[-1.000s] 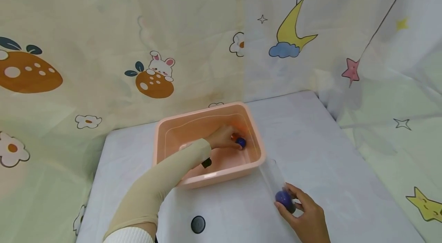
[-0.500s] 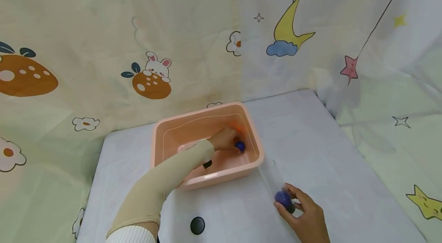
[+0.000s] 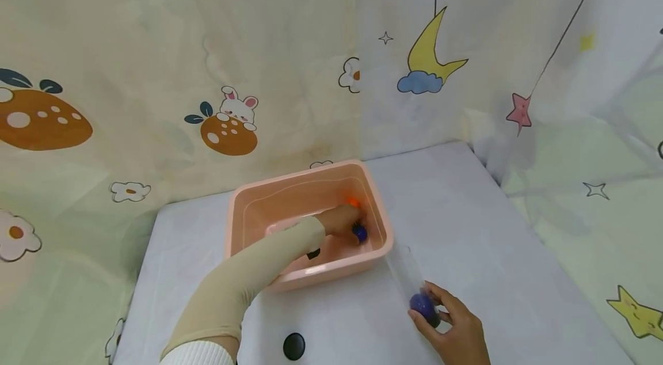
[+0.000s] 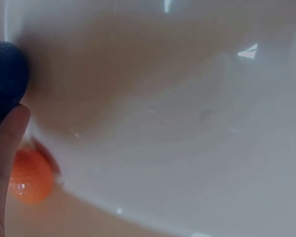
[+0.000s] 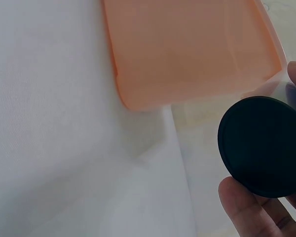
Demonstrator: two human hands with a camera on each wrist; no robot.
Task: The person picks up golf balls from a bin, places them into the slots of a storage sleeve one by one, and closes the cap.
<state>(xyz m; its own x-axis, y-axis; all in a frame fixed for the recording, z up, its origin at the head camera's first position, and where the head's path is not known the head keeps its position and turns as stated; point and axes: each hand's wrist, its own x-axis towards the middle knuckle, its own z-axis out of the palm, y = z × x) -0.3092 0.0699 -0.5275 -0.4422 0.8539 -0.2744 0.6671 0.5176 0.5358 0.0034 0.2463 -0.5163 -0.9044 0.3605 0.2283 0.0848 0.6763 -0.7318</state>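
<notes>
Inside the pink plastic bin [image 3: 243, 204], my left hand [image 3: 342, 219] pinches a dark blue ball [image 3: 359, 232] at the right end. The left wrist view shows this blue ball [image 4: 7, 79] between fingertips at the frame's edge. An orange dimpled ball [image 4: 32, 175] lies just beyond the fingers; the head view shows only a bit of orange above the hand. Right of the bin, my right hand [image 3: 456, 324] grips the near end of a clear tube [image 3: 404, 267]. Another blue ball [image 3: 423, 306] sits in that end, which a black cap [image 5: 264, 145] closes.
A loose black round cap [image 3: 294, 346] lies on the white-covered table [image 3: 440, 192] in front of the bin. The tube's far end comes right up to the bin's near right corner. A printed cloth [image 3: 295, 65] hangs behind the table.
The left hand and its blue ball have shifted toward the near side of the bin, with orange showing behind them. The right hand keeps its grip on the tube. The head view has tilted slightly.
</notes>
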